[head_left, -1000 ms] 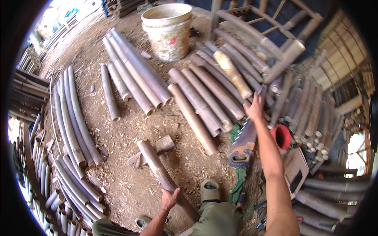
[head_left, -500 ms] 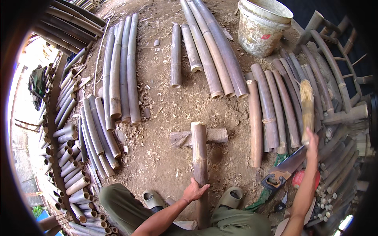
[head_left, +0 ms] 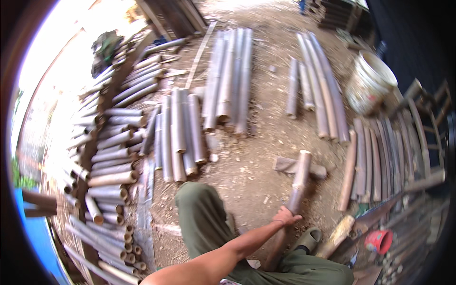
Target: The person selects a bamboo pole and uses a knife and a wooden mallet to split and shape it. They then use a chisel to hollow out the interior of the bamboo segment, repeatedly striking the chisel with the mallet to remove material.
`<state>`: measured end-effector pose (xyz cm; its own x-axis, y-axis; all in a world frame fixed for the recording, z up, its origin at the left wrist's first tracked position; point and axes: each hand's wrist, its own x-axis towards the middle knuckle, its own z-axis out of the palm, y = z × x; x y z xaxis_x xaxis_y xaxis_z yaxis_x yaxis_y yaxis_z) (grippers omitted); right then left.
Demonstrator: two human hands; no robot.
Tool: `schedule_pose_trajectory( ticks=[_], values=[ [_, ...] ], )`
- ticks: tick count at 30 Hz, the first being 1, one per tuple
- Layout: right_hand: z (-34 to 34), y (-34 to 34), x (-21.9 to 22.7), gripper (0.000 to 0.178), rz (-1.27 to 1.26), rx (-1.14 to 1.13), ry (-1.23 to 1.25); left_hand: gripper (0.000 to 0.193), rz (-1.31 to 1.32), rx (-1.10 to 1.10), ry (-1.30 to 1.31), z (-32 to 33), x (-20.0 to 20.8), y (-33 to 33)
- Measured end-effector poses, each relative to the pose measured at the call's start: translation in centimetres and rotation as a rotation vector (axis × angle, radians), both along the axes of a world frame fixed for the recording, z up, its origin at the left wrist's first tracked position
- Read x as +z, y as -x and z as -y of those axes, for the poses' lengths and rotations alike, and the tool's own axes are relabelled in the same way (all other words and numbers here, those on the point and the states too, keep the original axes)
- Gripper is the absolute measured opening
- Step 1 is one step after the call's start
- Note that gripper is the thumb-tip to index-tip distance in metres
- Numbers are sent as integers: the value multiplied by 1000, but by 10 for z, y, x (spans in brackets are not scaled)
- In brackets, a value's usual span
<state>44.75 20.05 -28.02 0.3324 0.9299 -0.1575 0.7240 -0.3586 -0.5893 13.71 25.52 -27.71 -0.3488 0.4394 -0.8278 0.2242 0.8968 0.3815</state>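
Bamboo pole [head_left: 302, 175] in partly closed grip of left hand [head_left: 285, 216]; beyond hand, wood block [head_left: 286, 166] beneath pole's far end; right hand out of view, grip undeterminable.

- No text, label, number or sign readable anywhere in view.
- White bucket [head_left: 363, 92], upper right: stained, blurred wall; no lettering can be made out.
- Red container [head_left: 374, 241], lower right: small and blurred; any print illegible.
- Saw blade [head_left: 380, 210], right: smeared by blur; any marking illegible.
- Held bamboo length [head_left: 301, 180]: 0 legible characters.
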Motion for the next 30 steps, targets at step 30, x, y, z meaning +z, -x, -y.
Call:
schedule_pose_trajectory(
  ticks=[30],
  values=[
    [-31, 1, 217, 56, -1166, 680, 1193, 51, -158, -380, -1050, 42, 291, 182]
  ],
)
